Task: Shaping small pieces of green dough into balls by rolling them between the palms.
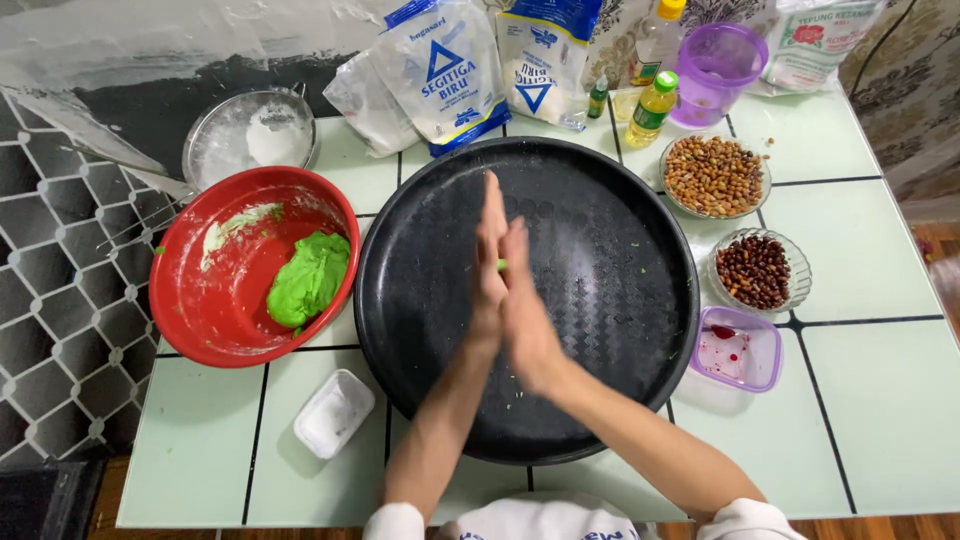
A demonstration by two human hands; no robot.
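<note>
- Pale green tiled table point(860, 250) is seen from above, with dark grout lines and a wooden floor edge showing below
- Large round black metal tray point(600, 250) is set at the table's middle; its embossed floor is bare apart from a few specks, and both hands are held above it
- Round red plastic basin point(190, 300) lies touching the tray's left rim; a lump of bright green dough point(310, 278) rests against the basin's right inner wall, well left of the hands, nearer the left hand
- Two white-and-blue flour bags point(440, 70) are leaned at the far edge, beside a metal sieve point(250, 140) dusted white
- Round glass dish of tan peanuts point(714, 176) and a smaller glass dish of dark red-brown beans point(754, 270) stand just right of the tray; a lilac plastic box point(738, 350) with red stains sits below them
- Left hand point(488, 265) and right hand point(522, 300) are pressed palm to palm, fingers straight and pointing away from the body
- Small piece of green dough point(501, 265) is pinched between the palms, only a sliver showing at the seam; its long axis cannot be told
- Neither hand is curled shut; both are flattened against the piece
</note>
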